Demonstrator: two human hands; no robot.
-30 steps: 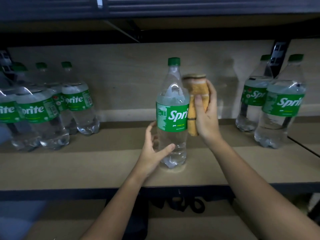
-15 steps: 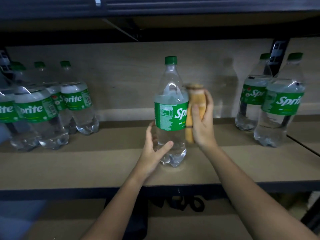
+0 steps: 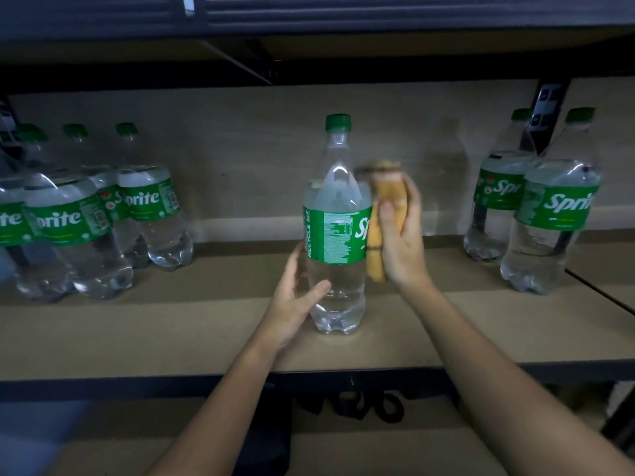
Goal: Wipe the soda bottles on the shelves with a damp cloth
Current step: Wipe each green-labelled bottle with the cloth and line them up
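I am looking at a shop's stock shelving: a wooden shelf (image 3: 206, 331) on dark metal framing carries rows of identical Sprite bottles (image 3: 151, 214) at the left and more Sprite bottles at the right (image 3: 553, 218), under another shelf above (image 3: 309, 15).

Seven Sprite bottles stand on the shelf (image 3: 171, 331): four in the left group (image 3: 103, 221), one middle bottle (image 3: 336, 235), and two in the right group (image 3: 536, 207). One folded yellow cloth (image 3: 378, 242) shows. Two hands appear, the left hand (image 3: 292, 304) and the right hand (image 3: 402, 242).
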